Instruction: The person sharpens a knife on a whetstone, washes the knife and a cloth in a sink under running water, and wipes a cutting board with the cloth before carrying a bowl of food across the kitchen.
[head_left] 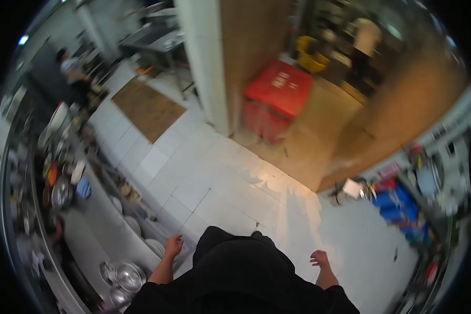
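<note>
My left hand (174, 245) hangs beside my body, near the edge of the steel counter. Its fingers are loosely bent and apart, and I see nothing in them. On the counter by that arm stand several steel bowls (130, 277), with plates (155, 248) on a lower shelf close to the hand. Over the white tiled floor, my right hand (320, 258) is held out from my side. Its fingers are slightly curled and spread, with nothing between them and nothing touching it.
The steel counter (91, 222) runs along the left. Ahead stands a red bin (278, 89) beside a wall pillar (206, 63). A brown mat (147, 109) lies on the floor. Blue crates (397, 205) line the right. One person (74, 70) is far left, another (365, 42) beyond the doorway.
</note>
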{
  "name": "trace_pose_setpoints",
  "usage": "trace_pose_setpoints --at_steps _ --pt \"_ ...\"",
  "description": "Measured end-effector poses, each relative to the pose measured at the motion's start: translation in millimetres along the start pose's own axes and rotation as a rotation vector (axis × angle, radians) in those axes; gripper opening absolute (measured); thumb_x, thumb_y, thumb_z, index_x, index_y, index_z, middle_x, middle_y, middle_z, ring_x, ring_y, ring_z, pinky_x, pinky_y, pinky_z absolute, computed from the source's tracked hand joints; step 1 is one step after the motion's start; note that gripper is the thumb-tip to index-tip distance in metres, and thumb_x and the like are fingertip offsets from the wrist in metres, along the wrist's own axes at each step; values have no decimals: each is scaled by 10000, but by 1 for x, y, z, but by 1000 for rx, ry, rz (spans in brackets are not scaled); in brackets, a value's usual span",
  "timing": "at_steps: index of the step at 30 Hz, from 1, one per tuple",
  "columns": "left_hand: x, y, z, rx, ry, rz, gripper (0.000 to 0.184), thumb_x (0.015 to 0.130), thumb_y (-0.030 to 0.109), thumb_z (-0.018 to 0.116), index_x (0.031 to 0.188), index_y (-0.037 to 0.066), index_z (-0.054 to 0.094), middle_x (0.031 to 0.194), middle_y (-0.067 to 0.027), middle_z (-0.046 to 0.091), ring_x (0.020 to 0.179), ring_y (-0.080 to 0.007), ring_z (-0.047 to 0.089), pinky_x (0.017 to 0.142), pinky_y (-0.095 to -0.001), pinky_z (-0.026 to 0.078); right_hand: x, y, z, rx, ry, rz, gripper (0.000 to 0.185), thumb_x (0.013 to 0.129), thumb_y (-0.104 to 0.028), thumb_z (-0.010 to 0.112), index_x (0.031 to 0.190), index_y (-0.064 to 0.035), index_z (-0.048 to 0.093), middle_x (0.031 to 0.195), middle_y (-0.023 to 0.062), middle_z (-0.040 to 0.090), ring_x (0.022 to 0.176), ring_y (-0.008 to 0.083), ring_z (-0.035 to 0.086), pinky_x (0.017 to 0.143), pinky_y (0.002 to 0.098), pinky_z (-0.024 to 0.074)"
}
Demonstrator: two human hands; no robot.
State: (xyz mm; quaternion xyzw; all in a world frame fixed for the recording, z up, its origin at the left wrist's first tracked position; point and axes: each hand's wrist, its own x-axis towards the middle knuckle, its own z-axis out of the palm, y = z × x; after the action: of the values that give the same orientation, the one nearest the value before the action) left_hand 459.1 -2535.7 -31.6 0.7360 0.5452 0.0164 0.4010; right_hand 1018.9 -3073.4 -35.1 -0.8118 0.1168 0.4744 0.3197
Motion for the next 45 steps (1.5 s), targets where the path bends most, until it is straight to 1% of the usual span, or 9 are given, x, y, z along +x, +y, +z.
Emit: trace_pose_setpoints --at_steps 5,11,16,21,27,33,38,42,45 --pt "-26 42 31 -265 294 -197 349 898 214 673 1224 89 692 1036 -148 739 869 -273 730 806 -381 559 87 -280 0 -230 -28 -258 95 847 -69 584 876 -105 666 826 52 690 698 230 707 565 419 564" --pt "2 19 50 -276 325 -330 350 879 214 681 1206 91 702 1043 -135 737 874 -274 725 817 -393 561 79 -538 168 -136 -216 -655 72 914 -113 611 926 -114 682 893 30 702 740 185 713 576 330 543" --pt "79 16 -31 -326 456 -365 330 908 221 656 1210 92 696 1071 -141 733 968 -310 707 880 -408 544 78 -607 307 -408 -493 -644 47 946 -152 632 968 -127 666 950 36 712 774 187 710 596 343 565" --pt "175 -31 -131 -316 587 -405 358 907 235 673 1233 89 671 1061 -134 731 910 -299 711 854 -418 549 103 -618 367 -868 -456 -453 132 952 -214 669 972 -83 674 885 44 710 679 196 716 537 334 544" --pt "250 -27 -220 -392 723 -545 385 903 243 680 1235 49 669 1081 -162 731 972 -300 714 871 -406 553 141 -733 453 -842 -468 -469 182 958 -235 644 989 -59 681 800 53 696 630 197 700 509 343 535" --pt "292 -37 -160 -234 317 -950 476 882 400 669 1225 71 697 1165 -163 717 1104 -341 673 991 -420 511 196 -924 633 -1182 -649 -727 123 921 -148 641 970 -52 700 782 78 685 608 187 663 478 314 489" --pt "338 48 -142 -542 421 -1013 481 876 431 679 1208 85 713 1159 -160 722 1102 -330 677 979 -406 521 107 -1091 834 -1428 -842 -1297 101 807 -13 621 835 -60 706 745 55 693 679 121 644 609 300 498" --pt "383 50 -97 -671 335 -982 465 878 438 688 1200 104 720 1104 -151 740 1077 -320 689 945 -402 536 41 -1164 973 -1242 -1069 -1200 133 823 4 587 882 -53 691 769 50 693 716 144 660 679 291 536" --pt "415 66 -146 -658 195 -1086 492 859 489 703 1192 128 728 1142 -153 733 1099 -326 683 952 -401 530 27 -1186 1049 -1091 -1155 -1095 124 838 1 610 911 -64 686 786 22 689 722 135 664 655 277 517"
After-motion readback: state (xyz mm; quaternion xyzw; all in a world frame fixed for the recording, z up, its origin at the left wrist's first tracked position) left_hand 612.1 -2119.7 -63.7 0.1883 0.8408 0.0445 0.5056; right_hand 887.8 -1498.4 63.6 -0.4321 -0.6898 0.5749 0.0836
